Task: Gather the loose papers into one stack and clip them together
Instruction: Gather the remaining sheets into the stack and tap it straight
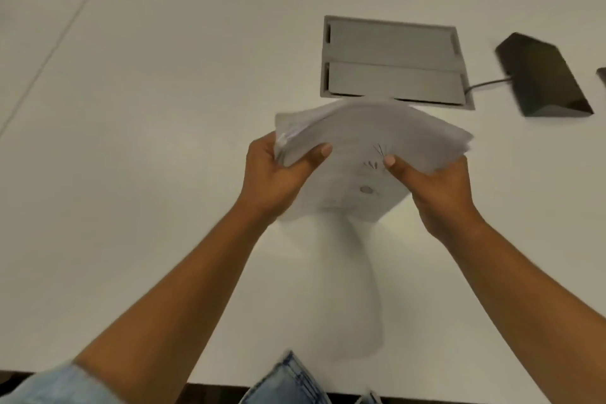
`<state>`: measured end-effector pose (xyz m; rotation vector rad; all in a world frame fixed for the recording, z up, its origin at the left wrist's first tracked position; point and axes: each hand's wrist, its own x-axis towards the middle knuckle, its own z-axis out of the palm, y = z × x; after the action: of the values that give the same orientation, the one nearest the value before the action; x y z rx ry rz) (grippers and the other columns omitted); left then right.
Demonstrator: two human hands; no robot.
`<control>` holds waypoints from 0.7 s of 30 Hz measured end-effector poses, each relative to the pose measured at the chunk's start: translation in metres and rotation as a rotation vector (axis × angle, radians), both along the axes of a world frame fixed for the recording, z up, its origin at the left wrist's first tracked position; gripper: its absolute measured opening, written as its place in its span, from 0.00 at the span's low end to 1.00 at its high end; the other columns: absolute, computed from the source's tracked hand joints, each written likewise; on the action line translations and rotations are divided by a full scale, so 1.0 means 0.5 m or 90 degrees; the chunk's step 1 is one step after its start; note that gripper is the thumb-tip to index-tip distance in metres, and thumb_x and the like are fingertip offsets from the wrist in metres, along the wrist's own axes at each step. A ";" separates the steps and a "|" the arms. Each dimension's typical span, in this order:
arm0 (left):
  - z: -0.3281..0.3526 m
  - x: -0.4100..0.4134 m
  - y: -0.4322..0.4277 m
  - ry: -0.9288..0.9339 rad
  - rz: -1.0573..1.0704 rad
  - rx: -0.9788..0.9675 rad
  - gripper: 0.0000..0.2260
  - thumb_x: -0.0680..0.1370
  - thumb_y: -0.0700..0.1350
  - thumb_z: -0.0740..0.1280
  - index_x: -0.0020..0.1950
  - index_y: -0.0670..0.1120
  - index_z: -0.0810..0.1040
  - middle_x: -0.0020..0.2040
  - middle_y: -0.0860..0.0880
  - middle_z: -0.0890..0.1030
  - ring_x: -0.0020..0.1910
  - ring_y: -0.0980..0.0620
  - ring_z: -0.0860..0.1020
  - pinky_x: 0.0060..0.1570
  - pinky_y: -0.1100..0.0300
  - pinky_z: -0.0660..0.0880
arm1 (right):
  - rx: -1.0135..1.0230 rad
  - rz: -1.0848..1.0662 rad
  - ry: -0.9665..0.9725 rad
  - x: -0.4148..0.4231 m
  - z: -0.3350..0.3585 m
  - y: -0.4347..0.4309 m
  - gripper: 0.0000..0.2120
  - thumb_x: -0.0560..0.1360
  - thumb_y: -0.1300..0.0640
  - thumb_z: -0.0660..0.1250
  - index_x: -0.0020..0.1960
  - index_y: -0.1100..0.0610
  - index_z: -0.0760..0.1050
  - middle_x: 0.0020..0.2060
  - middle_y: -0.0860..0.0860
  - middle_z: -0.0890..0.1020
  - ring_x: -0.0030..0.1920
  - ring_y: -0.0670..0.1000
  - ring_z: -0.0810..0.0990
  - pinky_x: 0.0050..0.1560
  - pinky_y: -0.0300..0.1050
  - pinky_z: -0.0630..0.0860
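Note:
A thick stack of white papers (367,131) is held above the white table (147,141), tilted with its top face toward me and blurred by motion. Faint pencil marks show on the top sheet. My left hand (278,174) grips the stack's left edge, thumb on top. My right hand (436,190) grips the right side the same way. No clip shows in this view.
A grey cable hatch (390,59) is set into the table just beyond the stack. A black wedge-shaped device (544,75) with a cable lies at the right. The table's near edge (213,382) runs along the bottom, above denim clothing.

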<state>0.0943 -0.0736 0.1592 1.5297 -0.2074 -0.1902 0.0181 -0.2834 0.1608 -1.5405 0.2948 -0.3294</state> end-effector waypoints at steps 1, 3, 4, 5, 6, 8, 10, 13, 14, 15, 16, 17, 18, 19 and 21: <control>-0.004 -0.004 0.000 -0.015 -0.008 0.003 0.12 0.72 0.44 0.77 0.46 0.63 0.86 0.44 0.62 0.87 0.47 0.58 0.86 0.46 0.59 0.84 | -0.002 0.013 0.000 -0.001 -0.004 0.001 0.18 0.67 0.55 0.79 0.53 0.39 0.82 0.52 0.48 0.87 0.57 0.53 0.84 0.52 0.47 0.82; -0.010 -0.011 0.003 -0.029 -0.010 0.012 0.14 0.73 0.44 0.76 0.47 0.66 0.85 0.44 0.63 0.87 0.47 0.59 0.86 0.45 0.61 0.83 | -0.006 0.025 0.011 -0.006 -0.012 0.003 0.17 0.68 0.54 0.78 0.53 0.39 0.82 0.51 0.47 0.87 0.56 0.53 0.84 0.51 0.47 0.81; -0.010 -0.013 0.006 -0.027 -0.008 0.016 0.14 0.74 0.44 0.76 0.47 0.66 0.85 0.44 0.64 0.87 0.46 0.60 0.85 0.45 0.61 0.83 | -0.011 0.023 0.019 -0.009 -0.017 0.002 0.17 0.68 0.53 0.78 0.53 0.38 0.82 0.51 0.47 0.87 0.56 0.53 0.84 0.50 0.47 0.82; -0.012 -0.014 0.007 -0.021 -0.009 0.018 0.13 0.75 0.45 0.75 0.46 0.66 0.85 0.43 0.63 0.87 0.46 0.59 0.85 0.45 0.60 0.83 | -0.022 0.023 0.030 -0.012 -0.024 0.001 0.17 0.68 0.52 0.78 0.53 0.38 0.82 0.52 0.47 0.87 0.55 0.52 0.85 0.50 0.47 0.82; -0.012 -0.015 0.008 -0.012 -0.008 0.021 0.13 0.76 0.45 0.74 0.46 0.65 0.84 0.43 0.63 0.87 0.46 0.59 0.85 0.46 0.59 0.84 | -0.034 0.029 0.040 -0.016 -0.031 -0.002 0.17 0.68 0.50 0.78 0.54 0.38 0.81 0.52 0.47 0.87 0.56 0.51 0.84 0.50 0.47 0.83; -0.008 -0.014 0.009 0.014 0.025 0.017 0.11 0.77 0.45 0.74 0.44 0.64 0.85 0.41 0.62 0.87 0.45 0.59 0.85 0.44 0.59 0.83 | -0.053 0.033 0.085 -0.029 -0.053 -0.010 0.23 0.69 0.47 0.77 0.62 0.40 0.78 0.59 0.47 0.84 0.61 0.49 0.82 0.59 0.49 0.80; -0.006 -0.010 0.010 0.068 0.093 -0.044 0.08 0.76 0.44 0.74 0.45 0.59 0.85 0.42 0.59 0.88 0.45 0.58 0.86 0.45 0.60 0.83 | -0.054 -0.041 0.199 -0.047 -0.074 -0.009 0.42 0.66 0.41 0.77 0.75 0.47 0.65 0.74 0.48 0.71 0.72 0.47 0.69 0.68 0.48 0.68; 0.000 -0.018 0.010 0.192 0.177 -0.196 0.07 0.76 0.43 0.74 0.52 0.51 0.83 0.47 0.52 0.89 0.51 0.52 0.86 0.52 0.51 0.83 | 0.159 -0.077 0.263 -0.090 -0.096 0.010 0.49 0.64 0.38 0.77 0.77 0.56 0.61 0.75 0.51 0.70 0.74 0.51 0.68 0.73 0.52 0.63; 0.003 -0.025 0.008 0.234 0.190 -0.249 0.10 0.75 0.43 0.74 0.56 0.49 0.82 0.50 0.50 0.88 0.53 0.49 0.86 0.55 0.49 0.83 | 0.258 -0.050 0.261 -0.102 -0.104 0.020 0.43 0.68 0.42 0.76 0.75 0.57 0.64 0.71 0.52 0.75 0.71 0.54 0.73 0.72 0.57 0.66; 0.006 -0.032 0.006 0.271 0.197 -0.292 0.14 0.75 0.43 0.73 0.60 0.47 0.81 0.54 0.47 0.87 0.56 0.46 0.85 0.57 0.47 0.82 | 0.339 -0.036 0.271 -0.112 -0.107 0.031 0.38 0.70 0.46 0.75 0.75 0.58 0.66 0.68 0.53 0.78 0.68 0.55 0.77 0.70 0.59 0.69; 0.006 -0.039 0.006 0.304 0.201 -0.325 0.17 0.75 0.43 0.72 0.64 0.45 0.79 0.58 0.45 0.86 0.59 0.44 0.83 0.59 0.44 0.80 | 0.399 -0.034 0.284 -0.119 -0.109 0.038 0.36 0.72 0.49 0.73 0.75 0.59 0.66 0.67 0.53 0.80 0.66 0.56 0.79 0.67 0.59 0.72; 0.005 -0.045 0.008 0.331 0.202 -0.348 0.17 0.77 0.43 0.71 0.65 0.44 0.78 0.61 0.43 0.85 0.61 0.43 0.82 0.60 0.42 0.79 | 0.444 -0.031 0.293 -0.125 -0.109 0.043 0.33 0.73 0.50 0.73 0.73 0.60 0.69 0.65 0.54 0.81 0.64 0.56 0.80 0.63 0.58 0.76; 0.004 -0.049 0.012 0.352 0.199 -0.363 0.15 0.78 0.43 0.70 0.65 0.46 0.79 0.62 0.43 0.84 0.61 0.43 0.82 0.61 0.41 0.79 | 0.487 -0.027 0.302 -0.129 -0.110 0.044 0.28 0.73 0.51 0.72 0.70 0.60 0.73 0.64 0.56 0.82 0.62 0.57 0.82 0.58 0.56 0.79; 0.002 -0.051 0.018 0.366 0.192 -0.377 0.13 0.79 0.43 0.69 0.64 0.47 0.80 0.62 0.43 0.84 0.61 0.43 0.82 0.60 0.41 0.79 | 0.540 -0.024 0.312 -0.131 -0.111 0.044 0.23 0.74 0.52 0.72 0.67 0.59 0.77 0.63 0.57 0.82 0.61 0.58 0.83 0.54 0.56 0.81; -0.008 -0.057 0.030 0.392 0.180 -0.409 0.13 0.79 0.43 0.69 0.64 0.47 0.80 0.63 0.43 0.84 0.62 0.43 0.82 0.59 0.40 0.79 | 0.662 -0.025 0.324 -0.135 -0.109 0.038 0.19 0.73 0.53 0.72 0.63 0.58 0.81 0.61 0.58 0.83 0.60 0.59 0.83 0.52 0.60 0.82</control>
<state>0.0659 -0.0586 0.1550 0.7954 0.4067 -0.3222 -0.0492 -0.2644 0.1063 -0.5594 0.7559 0.1965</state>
